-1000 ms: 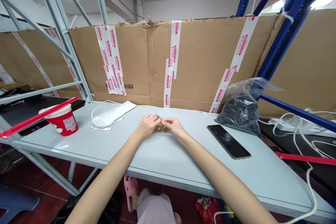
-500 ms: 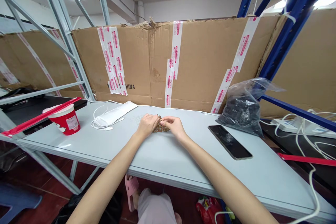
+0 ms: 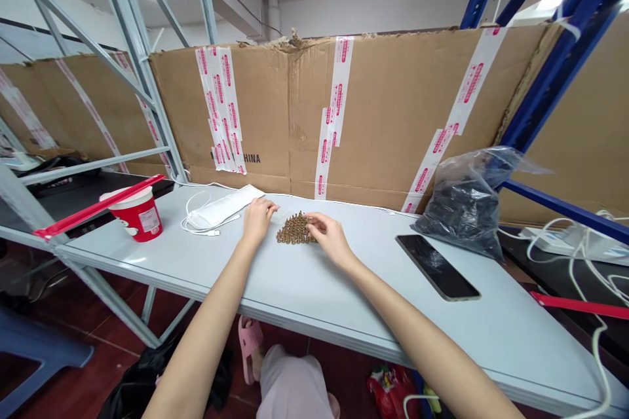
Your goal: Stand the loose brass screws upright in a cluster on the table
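Small bronze-coloured metal pieces stand close together in rows on the grey table; their exact kind is too small to tell. My right hand is at the right side of this group, thumb and fingers curled in at its edge. Whatever is between those fingertips is hidden. To the left of the group, my left hand has its fingers bent and drawn together beside some clear, see-through material. What the left fingertips hold, if anything, is too small to make out.
A black phone lies to the right, before a clear bag of dark contents. On the left are a red cup, a white pouch and a white cable. Taped cardboard walls the back.
My left hand has moved left, off the bronze-coloured pieces, uncovering more of their rows. My right hand stays at their right side. The whole view has shifted slightly.
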The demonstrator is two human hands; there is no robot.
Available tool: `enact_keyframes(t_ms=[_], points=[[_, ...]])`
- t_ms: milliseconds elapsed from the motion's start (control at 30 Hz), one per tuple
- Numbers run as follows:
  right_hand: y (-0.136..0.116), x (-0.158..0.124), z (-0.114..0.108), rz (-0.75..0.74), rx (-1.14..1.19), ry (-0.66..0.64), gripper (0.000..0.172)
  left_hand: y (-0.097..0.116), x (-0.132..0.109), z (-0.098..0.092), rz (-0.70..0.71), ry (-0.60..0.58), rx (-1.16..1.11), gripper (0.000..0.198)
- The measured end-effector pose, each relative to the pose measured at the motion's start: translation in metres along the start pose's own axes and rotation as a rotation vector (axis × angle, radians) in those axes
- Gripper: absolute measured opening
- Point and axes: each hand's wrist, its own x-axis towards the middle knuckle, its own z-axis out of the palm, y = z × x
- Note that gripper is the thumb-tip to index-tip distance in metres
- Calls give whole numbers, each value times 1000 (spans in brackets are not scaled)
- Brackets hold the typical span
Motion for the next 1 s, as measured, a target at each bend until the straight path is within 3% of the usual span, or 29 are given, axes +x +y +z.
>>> enact_keyframes(t_ms=[133, 400, 633, 1000], points=[[-1, -2, 2, -6, -4, -61, 16, -13, -4, 2, -120, -277, 127, 24], [4, -5, 5, -58, -106, -98, 13, -15, -5, 2, -186, -480, 181, 22], [2, -6, 8, -170, -235, -154, 8, -18, -6, 6, -150, -494, 217, 21], [11, -8, 9, -206, -377, -202, 9, -21, -8, 2, -133, -509, 130, 19]])
